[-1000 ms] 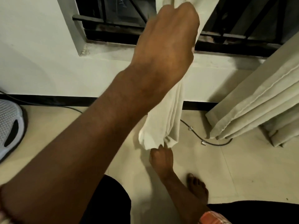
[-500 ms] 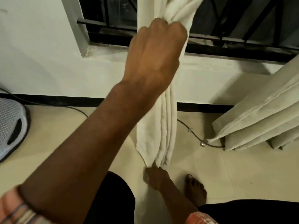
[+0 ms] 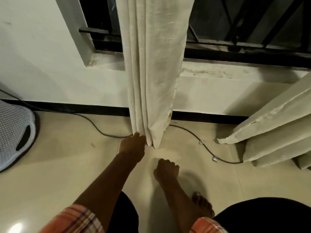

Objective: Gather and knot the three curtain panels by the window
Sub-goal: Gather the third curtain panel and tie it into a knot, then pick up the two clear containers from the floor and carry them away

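Note:
A cream curtain panel (image 3: pixel 156 68) hangs gathered in long folds in front of the window. My left hand (image 3: pixel 133 146) grips its bottom hem at the left side, close to the floor, with the fingertips hidden behind the cloth. Just below and to the right of the hem, my right hand (image 3: pixel 165 170) has its fingers curled and holds nothing, a small gap from the cloth. A second cream curtain panel (image 3: pixel 276 128) hangs slanted at the right, its hem near the floor.
The dark barred window (image 3: pixel 244 31) and its pale sill (image 3: pixel 218 71) lie behind the curtain. A black cable (image 3: pixel 207 147) with clips runs over the tiled floor. A grey perforated fan base (image 3: pixel 15 135) stands at the left. My bare foot (image 3: pixel 202 205) is below the right hand.
My left hand slid from high on the gathered curtain down to its hem. My right hand let go of the hem and dropped lower. The panel now hangs straight.

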{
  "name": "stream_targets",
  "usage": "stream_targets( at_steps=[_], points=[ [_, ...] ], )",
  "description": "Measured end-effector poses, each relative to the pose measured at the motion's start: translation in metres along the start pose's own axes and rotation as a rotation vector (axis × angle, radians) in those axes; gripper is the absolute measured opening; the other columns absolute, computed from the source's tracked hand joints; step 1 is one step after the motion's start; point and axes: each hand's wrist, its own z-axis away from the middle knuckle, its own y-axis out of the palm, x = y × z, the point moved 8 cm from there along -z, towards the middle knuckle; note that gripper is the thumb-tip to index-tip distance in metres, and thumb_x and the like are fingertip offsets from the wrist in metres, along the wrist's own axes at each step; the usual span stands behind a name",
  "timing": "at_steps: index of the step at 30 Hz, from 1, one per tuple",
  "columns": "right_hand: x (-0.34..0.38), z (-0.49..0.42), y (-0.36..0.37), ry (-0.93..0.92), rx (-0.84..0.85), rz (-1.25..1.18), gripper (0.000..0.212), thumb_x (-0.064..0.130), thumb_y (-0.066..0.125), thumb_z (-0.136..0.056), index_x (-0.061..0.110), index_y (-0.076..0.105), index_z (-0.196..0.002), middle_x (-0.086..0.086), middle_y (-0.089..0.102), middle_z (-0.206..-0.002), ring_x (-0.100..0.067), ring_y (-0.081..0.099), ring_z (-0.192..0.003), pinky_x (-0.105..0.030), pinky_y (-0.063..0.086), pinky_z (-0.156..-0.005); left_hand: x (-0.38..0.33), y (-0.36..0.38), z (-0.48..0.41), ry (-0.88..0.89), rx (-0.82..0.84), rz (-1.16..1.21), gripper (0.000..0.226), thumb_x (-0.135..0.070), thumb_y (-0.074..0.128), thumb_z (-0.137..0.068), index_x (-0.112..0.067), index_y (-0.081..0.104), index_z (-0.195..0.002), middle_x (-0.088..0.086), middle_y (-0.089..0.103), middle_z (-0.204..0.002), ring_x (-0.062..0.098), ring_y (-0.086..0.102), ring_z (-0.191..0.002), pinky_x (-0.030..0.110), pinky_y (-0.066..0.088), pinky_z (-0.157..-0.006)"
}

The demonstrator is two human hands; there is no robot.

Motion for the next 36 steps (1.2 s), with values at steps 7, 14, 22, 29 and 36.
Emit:
stream_targets(
  at_steps=[7, 14, 22, 29, 36],
  points=[
    [0.021, 0.052, -0.086, -0.162, -0.071, 0.045, 0.058, 0.025, 0.050, -0.092, 0.012, 0.032, -0.145, -0.011, 0.032, -0.151, -0.032, 0.018, -0.144, -0.049, 0.011, -0.117, 0.002, 0.005, 0.064, -0.114, 0.222, 0.015, 0.044, -0.026, 0.050, -0.095, -0.018, 0.039, -0.137, 0.006, 0.038, -0.143, 0.025, 0.049, -0.122, 0.039, 0.038, -0.102],
    [0.031, 0.151, -0.237, -0.221, -0.159, 0.013, 0.069, 0.027, 0.049, -0.094, 0.009, 0.016, -0.152, -0.013, 0.015, -0.159, -0.031, 0.004, -0.148, -0.046, 0.003, -0.118, -0.038, -0.151, 0.133, -0.062, -0.089, 0.098, 0.062, -0.018, 0.054, -0.090, -0.017, 0.026, -0.146, 0.012, 0.019, -0.156, 0.031, 0.021, -0.142, 0.045, 0.022, -0.115],
    [0.035, 0.347, -0.410, -0.266, -0.252, -0.006, 0.070, 0.030, 0.048, -0.095, 0.006, 0.014, -0.152, -0.017, 0.019, -0.158, -0.033, 0.013, -0.147, -0.045, 0.008, -0.118, -0.076, -0.338, 0.286, -0.023, -0.129, 0.044, 0.069, -0.020, 0.050, -0.091, -0.019, 0.016, -0.150, 0.013, 0.007, -0.159, 0.035, 0.012, -0.144, 0.051, 0.016, -0.116],
    [0.002, 0.477, -0.480, -0.166, -0.309, -0.062, 0.071, 0.033, 0.046, -0.096, 0.005, 0.012, -0.152, -0.016, 0.017, -0.158, -0.033, 0.011, -0.147, -0.045, 0.013, -0.119, -0.129, -0.427, 0.392, 0.049, -0.156, 0.030, 0.068, -0.021, 0.051, -0.090, -0.017, 0.017, -0.149, 0.015, 0.008, -0.158, 0.038, 0.012, -0.143, 0.052, 0.017, -0.115],
    [-0.084, 0.525, -0.492, -0.059, -0.313, -0.143, 0.073, 0.034, 0.048, -0.095, 0.007, 0.012, -0.152, -0.015, 0.014, -0.159, -0.033, 0.007, -0.147, -0.044, 0.014, -0.119, -0.213, -0.421, 0.438, 0.126, -0.135, 0.011, 0.067, -0.020, 0.050, -0.092, -0.019, 0.016, -0.149, 0.012, 0.003, -0.159, 0.036, 0.008, -0.145, 0.051, 0.014, -0.116]
  ],
)
